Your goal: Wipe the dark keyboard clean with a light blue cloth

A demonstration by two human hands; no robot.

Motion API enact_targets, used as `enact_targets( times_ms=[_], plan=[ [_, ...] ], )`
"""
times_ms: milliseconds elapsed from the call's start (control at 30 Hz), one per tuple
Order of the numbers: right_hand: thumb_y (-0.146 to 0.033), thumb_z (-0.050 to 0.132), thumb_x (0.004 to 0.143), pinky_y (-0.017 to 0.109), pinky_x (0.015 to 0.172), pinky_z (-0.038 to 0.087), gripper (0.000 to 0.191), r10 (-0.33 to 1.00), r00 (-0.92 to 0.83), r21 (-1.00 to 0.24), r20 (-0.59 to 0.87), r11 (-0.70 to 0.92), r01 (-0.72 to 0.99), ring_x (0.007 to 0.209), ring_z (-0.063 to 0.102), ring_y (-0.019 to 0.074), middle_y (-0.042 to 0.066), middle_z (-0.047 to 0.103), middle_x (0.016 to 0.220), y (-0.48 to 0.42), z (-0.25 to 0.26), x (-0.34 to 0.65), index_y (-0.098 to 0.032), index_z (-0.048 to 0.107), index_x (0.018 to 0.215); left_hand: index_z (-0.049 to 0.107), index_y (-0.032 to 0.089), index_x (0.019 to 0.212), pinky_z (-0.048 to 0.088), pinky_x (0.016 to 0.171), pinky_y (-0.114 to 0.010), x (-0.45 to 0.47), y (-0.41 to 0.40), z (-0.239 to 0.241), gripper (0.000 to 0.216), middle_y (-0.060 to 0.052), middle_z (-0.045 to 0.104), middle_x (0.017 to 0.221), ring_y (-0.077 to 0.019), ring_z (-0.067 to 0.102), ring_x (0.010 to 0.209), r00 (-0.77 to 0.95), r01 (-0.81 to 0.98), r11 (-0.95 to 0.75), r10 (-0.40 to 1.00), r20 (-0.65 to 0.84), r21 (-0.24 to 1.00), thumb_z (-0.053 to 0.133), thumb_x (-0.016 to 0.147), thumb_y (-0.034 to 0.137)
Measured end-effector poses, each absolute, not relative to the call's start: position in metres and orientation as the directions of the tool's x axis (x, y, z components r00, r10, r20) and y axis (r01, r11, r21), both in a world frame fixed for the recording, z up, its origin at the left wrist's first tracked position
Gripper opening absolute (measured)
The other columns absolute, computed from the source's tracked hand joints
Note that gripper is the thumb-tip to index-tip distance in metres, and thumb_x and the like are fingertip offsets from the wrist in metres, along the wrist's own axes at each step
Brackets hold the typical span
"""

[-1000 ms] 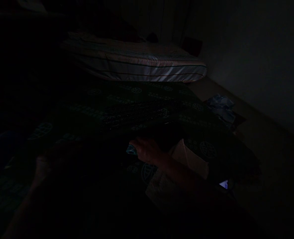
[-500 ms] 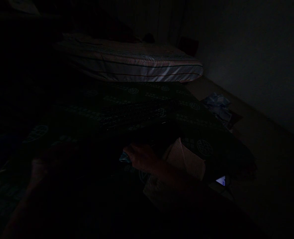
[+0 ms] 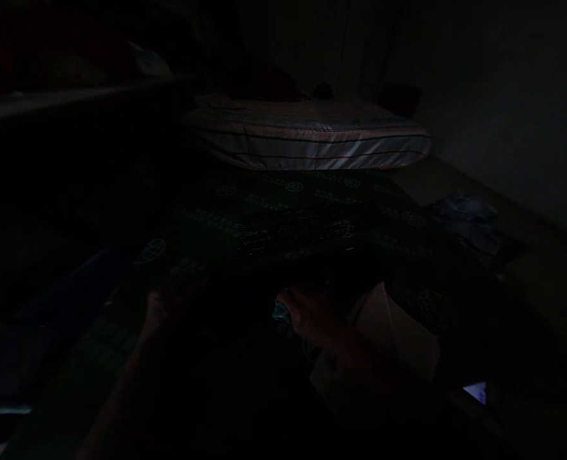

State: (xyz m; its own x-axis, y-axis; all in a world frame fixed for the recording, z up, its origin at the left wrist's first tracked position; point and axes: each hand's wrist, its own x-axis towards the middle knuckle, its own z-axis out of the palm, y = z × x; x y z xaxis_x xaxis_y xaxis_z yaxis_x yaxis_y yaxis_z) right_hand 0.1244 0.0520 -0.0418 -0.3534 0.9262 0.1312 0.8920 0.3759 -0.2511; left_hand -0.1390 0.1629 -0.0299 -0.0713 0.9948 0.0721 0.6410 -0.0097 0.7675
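The scene is very dark. My right hand (image 3: 312,313) is closed around a small bunched teal cloth (image 3: 281,311), low over a black object whose outline I cannot make out. To the left, my left hand (image 3: 168,297) reaches forward beside the same dark area; its fingers are lost in shadow. Just beyond both hands lies a black item with rows of tiny light marks (image 3: 293,230), perhaps a keyboard. Beside my right forearm is a tan piece of cloth or card (image 3: 398,332), partly covered by the arm.
Green sheeting with white globe prints (image 3: 216,220) covers the surface under my hands. Behind it is a mattress with a striped cover (image 3: 312,147). Crumpled bluish fabric (image 3: 465,211) lies on the floor at right. A small lit screen (image 3: 475,391) glows at lower right. A shelf edge (image 3: 82,96) runs along the upper left.
The view has swung left, so everything appears further right. My right hand keeps its grip on the teal cloth, and both hands hold nearly the same places over the dark object.
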Motion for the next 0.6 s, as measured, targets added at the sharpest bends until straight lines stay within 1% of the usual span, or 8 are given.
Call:
enact_targets(
  times_ms=[100,200,300,367,433,600],
  plan=[
    [-0.01,0.043,0.089,0.028,0.07,0.045,0.026,0.904,-0.405,-0.26,0.141,0.428,0.865,0.088,0.059,0.0181,0.007,0.063,0.103,0.054,-0.04,0.118,-0.02,0.056,0.11,0.069,0.017,0.091,0.053,0.086,-0.041,-0.144,0.163,-0.028,0.051,-0.007,0.07,0.101,-0.0302,0.063,0.099,-0.095,0.598,0.061,0.996,-0.005,0.799,0.067,0.056,0.055],
    [-0.011,0.042,0.09,0.029,0.071,0.046,0.026,0.894,-0.422,-0.218,0.154,0.447,0.868,0.089,0.059,0.0189,0.007,0.063,0.102,0.055,-0.039,0.124,-0.019,0.056,0.111,0.068,0.018,0.089,0.051,0.089,-0.041,-0.141,0.161,-0.027,0.048,-0.005,0.069,0.102,-0.0301,0.062,0.1,-0.102,0.578,0.07,0.995,-0.013,0.813,0.069,0.056,0.053],
    [-0.009,0.041,0.09,0.03,0.072,0.047,0.029,0.921,-0.358,-0.164,0.151,0.381,0.91,0.09,0.06,0.0198,0.009,0.064,0.104,0.053,-0.041,0.142,-0.019,0.055,0.114,0.067,0.019,0.091,0.053,0.081,-0.04,-0.138,0.157,-0.025,0.047,-0.006,0.07,0.101,-0.0297,0.063,0.096,-0.102,0.544,0.086,0.994,-0.036,0.835,0.068,0.059,0.052],
    [-0.008,0.042,0.089,0.03,0.072,0.047,0.031,0.941,-0.295,-0.137,0.163,0.318,0.938,0.089,0.061,0.0201,0.01,0.064,0.104,0.05,-0.045,0.152,-0.019,0.056,0.115,0.067,0.019,0.091,0.055,0.077,-0.038,-0.136,0.156,-0.024,0.044,-0.006,0.07,0.097,-0.0287,0.065,0.093,-0.096,0.528,0.076,0.995,-0.03,0.846,0.068,0.059,0.05],
    [-0.006,0.043,0.088,0.031,0.073,0.047,0.032,0.944,-0.265,-0.116,0.195,0.291,0.95,0.088,0.061,0.0203,0.01,0.064,0.105,0.048,-0.049,0.155,-0.019,0.057,0.114,0.067,0.02,0.089,0.055,0.076,-0.037,-0.135,0.156,-0.025,0.042,-0.005,0.071,0.094,-0.0278,0.065,0.09,-0.098,0.529,0.061,0.995,-0.011,0.846,0.068,0.06,0.049],
    [-0.007,0.045,0.087,0.03,0.069,0.048,0.033,0.911,-0.338,-0.069,0.239,0.363,0.929,0.087,0.06,0.0206,0.009,0.064,0.106,0.042,-0.053,0.135,-0.019,0.057,0.116,0.068,0.02,0.088,0.055,0.071,-0.035,-0.136,0.159,-0.031,0.041,-0.005,0.072,0.092,-0.0274,0.067,0.087,-0.134,0.52,0.08,0.991,-0.011,0.851,0.069,0.058,0.049]
  ],
)
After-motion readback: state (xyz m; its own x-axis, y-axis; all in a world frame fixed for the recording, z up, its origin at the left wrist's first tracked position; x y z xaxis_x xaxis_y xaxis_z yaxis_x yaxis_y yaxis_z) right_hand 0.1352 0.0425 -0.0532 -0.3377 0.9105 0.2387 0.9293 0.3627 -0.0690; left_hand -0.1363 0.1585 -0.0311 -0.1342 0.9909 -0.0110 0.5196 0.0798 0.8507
